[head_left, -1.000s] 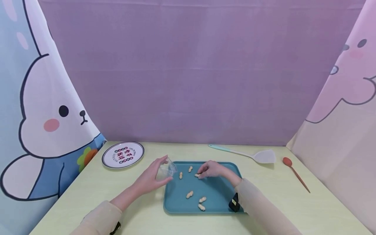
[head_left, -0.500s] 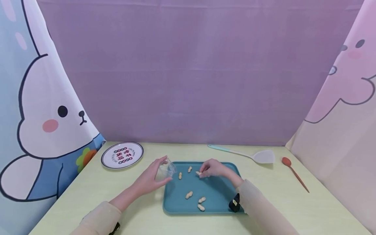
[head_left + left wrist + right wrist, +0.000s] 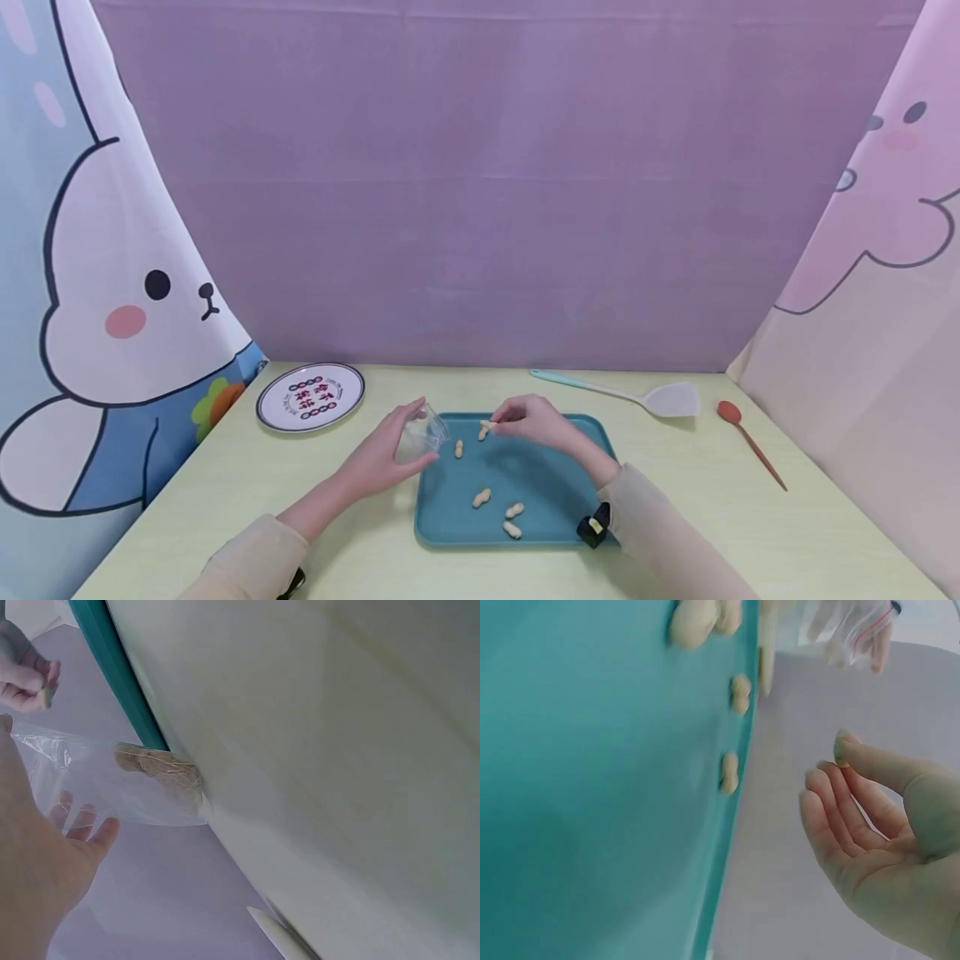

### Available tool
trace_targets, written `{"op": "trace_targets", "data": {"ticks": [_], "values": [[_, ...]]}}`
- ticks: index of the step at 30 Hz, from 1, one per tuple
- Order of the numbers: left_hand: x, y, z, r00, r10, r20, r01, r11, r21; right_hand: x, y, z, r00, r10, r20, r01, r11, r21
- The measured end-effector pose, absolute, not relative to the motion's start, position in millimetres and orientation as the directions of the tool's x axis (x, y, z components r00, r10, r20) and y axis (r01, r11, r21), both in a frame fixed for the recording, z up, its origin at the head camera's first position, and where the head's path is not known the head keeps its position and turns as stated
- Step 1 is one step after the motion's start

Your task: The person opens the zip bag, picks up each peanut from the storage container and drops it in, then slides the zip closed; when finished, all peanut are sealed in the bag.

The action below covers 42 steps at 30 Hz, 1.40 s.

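Note:
My left hand [image 3: 375, 458] holds a clear plastic zip bag [image 3: 426, 435] by its mouth, thumb and fingers spread around it, at the tray's left edge. In the left wrist view, several peanuts [image 3: 169, 769] lie at the bottom of the bag. My right hand [image 3: 536, 419] pinches a single peanut [image 3: 46, 697] between thumb and fingertips, raised over the far part of the teal tray [image 3: 555, 492]. Several other peanuts lie scattered on the tray, among them one near the bag [image 3: 459, 450] and one toward the front [image 3: 482, 498].
A white plate [image 3: 277, 398] with red lettering lies at the back left. At the back right is a spatula [image 3: 671, 400] with a pale green handle, and right of it a wooden spoon [image 3: 731, 412]. A purple curtain [image 3: 480, 208] hangs behind the table.
My right hand has lifted a peanut off the tray and moved left with it toward the bag. The left hand and the bag stay nearly in place.

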<state>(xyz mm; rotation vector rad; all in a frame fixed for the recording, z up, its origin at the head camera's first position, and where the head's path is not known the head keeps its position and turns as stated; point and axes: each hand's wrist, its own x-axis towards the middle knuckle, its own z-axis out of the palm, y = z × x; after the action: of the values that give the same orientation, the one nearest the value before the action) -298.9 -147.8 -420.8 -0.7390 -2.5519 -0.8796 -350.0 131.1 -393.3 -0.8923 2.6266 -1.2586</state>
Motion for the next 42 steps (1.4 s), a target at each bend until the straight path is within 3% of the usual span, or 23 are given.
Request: {"op": "trace_targets", "data": {"ticks": [8, 19, 34, 42], "values": [[-299.9, -148.2, -421.0, -0.808, 0.366, 0.462, 0.574, 0.667, 0.474, -335.0, 101.7, -378.0, -0.786, -0.553, 0.277, -0.528, 0.366, -0.767], [-299.5, -148.8, -419.9, -0.808, 0.369, 0.46, 0.576, 0.658, 0.484, -326.1, 65.7, -370.8, -0.727, -0.602, 0.33, -0.583, 0.286, -0.761], [-299.6, -148.9, -420.2, -0.802, 0.375, 0.465, 0.586, 0.644, 0.492, -324.8, 61.0, -376.5, -0.733, -0.6, 0.321, -0.586, 0.316, -0.746], [-300.8, -148.8, -421.5, -0.804, 0.38, 0.458, 0.586, 0.638, 0.5, -313.7, 68.8, -357.4, -0.726, -0.603, 0.33, -0.597, 0.316, -0.738]]}}
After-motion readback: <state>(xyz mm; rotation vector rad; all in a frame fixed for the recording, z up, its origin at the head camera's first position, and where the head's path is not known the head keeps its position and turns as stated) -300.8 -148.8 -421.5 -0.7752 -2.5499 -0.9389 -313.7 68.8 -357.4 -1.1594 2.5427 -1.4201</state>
